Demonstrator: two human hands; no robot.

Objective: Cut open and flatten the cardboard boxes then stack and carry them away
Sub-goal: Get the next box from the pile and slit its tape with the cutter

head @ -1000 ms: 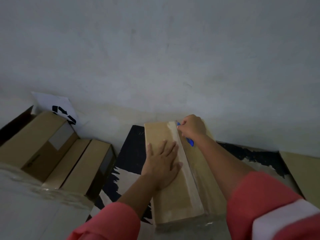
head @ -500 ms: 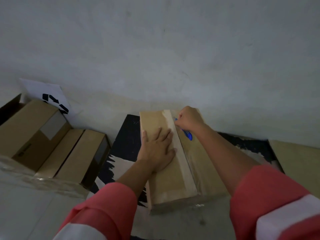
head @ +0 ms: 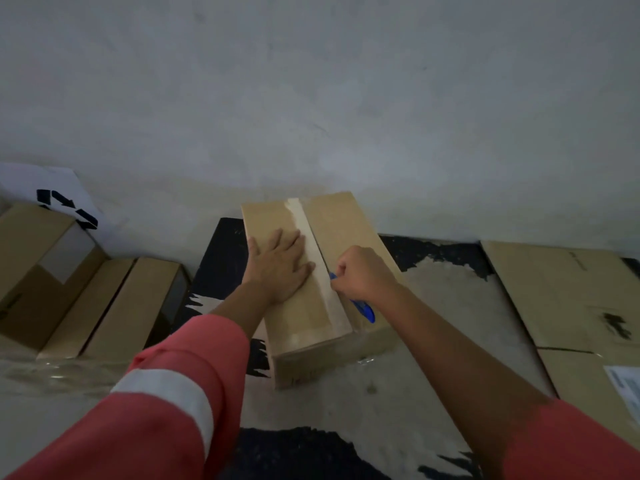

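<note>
A long brown cardboard box [head: 343,230] lies on the floor against the wall, with a strip of pale tape [head: 313,251] running down the middle of its top. My left hand [head: 278,263] presses flat on the left half of the top, fingers straight. My right hand [head: 360,271] grips a blue box cutter [head: 363,308] at the tape seam, about midway along the box. The blade tip is hidden by my fingers.
Two closed cardboard boxes [head: 38,271] [head: 128,306] stand at the left, with a white sheet bearing black arrows [head: 59,199] behind them. Flattened cardboard [head: 568,296] lies on the floor at the right. Grey wall [head: 311,98] rises straight ahead. The floor is patchy black and pale.
My right hand has drawn the blue cutter along the tape seam from the far end of the box toward me. My left hand stayed pressed on the box top.
</note>
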